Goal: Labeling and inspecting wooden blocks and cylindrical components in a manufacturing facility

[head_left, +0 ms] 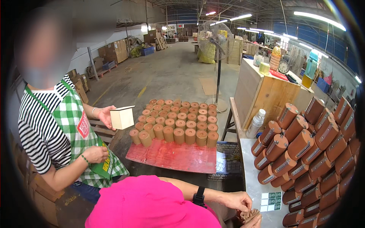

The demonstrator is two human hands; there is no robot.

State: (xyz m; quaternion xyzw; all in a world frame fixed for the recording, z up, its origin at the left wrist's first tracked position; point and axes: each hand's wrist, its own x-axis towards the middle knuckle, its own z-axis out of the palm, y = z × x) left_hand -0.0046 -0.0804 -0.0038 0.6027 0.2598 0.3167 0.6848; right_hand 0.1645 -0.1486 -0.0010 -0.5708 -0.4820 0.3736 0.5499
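Note:
My left hand [237, 200], with a black band at the wrist, reaches to the right from under a bright pink sleeve. Its thumb and fingers pinch a small ruffled tan-brown piece [248, 215], whose kind I cannot make out. My right hand [254, 222] closes around the same piece from below, partly cut off by the lower edge. Beside my hands, a white sheet of green and white stickers [270, 201] lies on the pale tabletop [251, 152]. Brown cylinders with metal strips [300, 144] are stacked close by on the right.
A person in a green checked apron [72, 110] stands left, holding a pale wooden box [122, 117]. Rows of brown cylinders [178, 117] stand ahead by a red board [171, 155]. Behind are a standing fan [218, 68] and a wooden cabinet [272, 91] with bottles and a clock on top.

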